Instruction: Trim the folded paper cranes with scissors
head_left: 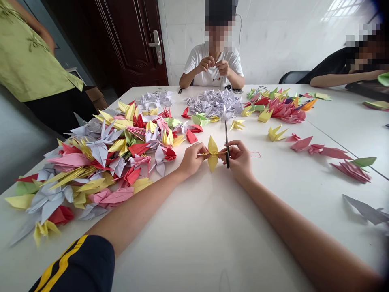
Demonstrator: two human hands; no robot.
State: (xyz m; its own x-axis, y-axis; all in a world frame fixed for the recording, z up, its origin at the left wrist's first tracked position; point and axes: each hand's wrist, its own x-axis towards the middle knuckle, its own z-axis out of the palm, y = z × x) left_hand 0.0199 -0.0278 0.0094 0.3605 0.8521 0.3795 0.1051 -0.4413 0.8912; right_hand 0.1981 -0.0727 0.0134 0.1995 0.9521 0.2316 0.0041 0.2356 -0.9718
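Note:
My left hand [191, 159] pinches the left tip of a yellow folded paper crane [212, 153] held just above the white table [212, 227]. My right hand [238, 159] grips the crane's right side together with a pair of scissors [226, 140], whose shut blades point away from me. A small red wire loop [255, 154] lies on the table just right of my right hand.
A big heap of coloured paper cranes [100, 162] covers the table's left side. A lavender pile [214, 102] and a red-green pile [281, 106] lie farther back. Loose pink cranes [331, 156] are at right. A person opposite works with both hands; others are at left and far right.

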